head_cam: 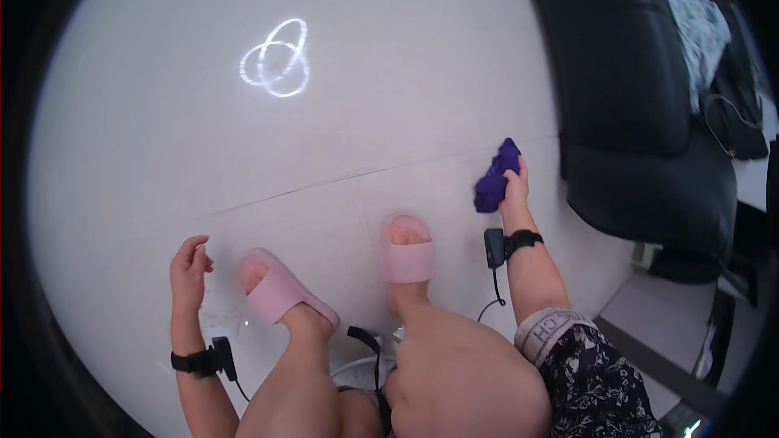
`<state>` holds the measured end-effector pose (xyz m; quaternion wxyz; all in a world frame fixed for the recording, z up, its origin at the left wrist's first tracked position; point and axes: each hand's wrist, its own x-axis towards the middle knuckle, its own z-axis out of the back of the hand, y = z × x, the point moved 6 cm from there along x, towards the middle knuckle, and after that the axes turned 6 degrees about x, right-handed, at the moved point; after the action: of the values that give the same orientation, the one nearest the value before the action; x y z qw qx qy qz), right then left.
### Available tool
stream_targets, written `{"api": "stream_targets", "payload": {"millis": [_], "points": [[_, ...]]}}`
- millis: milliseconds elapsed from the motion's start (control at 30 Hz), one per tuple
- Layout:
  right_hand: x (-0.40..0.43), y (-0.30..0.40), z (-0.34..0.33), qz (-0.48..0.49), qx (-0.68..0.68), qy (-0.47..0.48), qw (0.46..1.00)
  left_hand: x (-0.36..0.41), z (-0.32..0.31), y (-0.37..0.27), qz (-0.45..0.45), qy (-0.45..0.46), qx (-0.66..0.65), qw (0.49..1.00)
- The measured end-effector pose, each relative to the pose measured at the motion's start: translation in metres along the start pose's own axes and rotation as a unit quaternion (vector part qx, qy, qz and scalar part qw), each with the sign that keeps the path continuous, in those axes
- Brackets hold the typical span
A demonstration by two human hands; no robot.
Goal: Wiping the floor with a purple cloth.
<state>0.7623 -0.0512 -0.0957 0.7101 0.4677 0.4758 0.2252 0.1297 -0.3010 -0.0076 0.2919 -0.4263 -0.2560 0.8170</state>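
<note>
My right hand (pixel 516 185) grips a bunched dark purple cloth (pixel 498 176) over the pale floor, to the right of my feet. At the lower left, my left hand (pixel 192 267) holds nothing; its fingers are loosely curled and apart. Each wrist wears a black strap with a small cabled device, one on the left (pixel 225 358) and one on the right (pixel 494 248). Between my hands are my feet in pink slide sandals, the left one (pixel 277 298) and the right one (pixel 409 263).
A black leather sofa (pixel 621 73) runs along the right side, with a patterned light cloth (pixel 700 30) on it. Below it stands a grey and dark surface (pixel 663 316). The glossy floor (pixel 152 134) shows a ring-shaped light reflection and a thin seam.
</note>
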Motion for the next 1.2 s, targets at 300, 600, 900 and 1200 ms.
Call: {"api": "stream_targets", "payload": {"millis": [300, 600, 900, 1200], "points": [[-0.073, 0.009, -0.224, 0.262, -0.31, 0.188, 0.894, -0.002, 0.013, -0.006, 0.049, -0.012, 0.035, 0.998], [-0.072, 0.031, -0.411, 0.436, -0.353, 0.253, 0.788, -0.01, 0.005, 0.027, 0.126, 0.0, 0.018, 0.992], [-0.348, -0.107, -0.479, 0.332, -0.319, 0.708, 0.534, -0.01, 0.018, 0.035, 0.122, -0.03, -0.023, 0.992], [-0.36, -0.068, -0.414, 0.071, -0.128, 0.795, 0.589, -0.01, 0.029, 0.038, 0.085, -0.075, -0.083, 0.99]]}}
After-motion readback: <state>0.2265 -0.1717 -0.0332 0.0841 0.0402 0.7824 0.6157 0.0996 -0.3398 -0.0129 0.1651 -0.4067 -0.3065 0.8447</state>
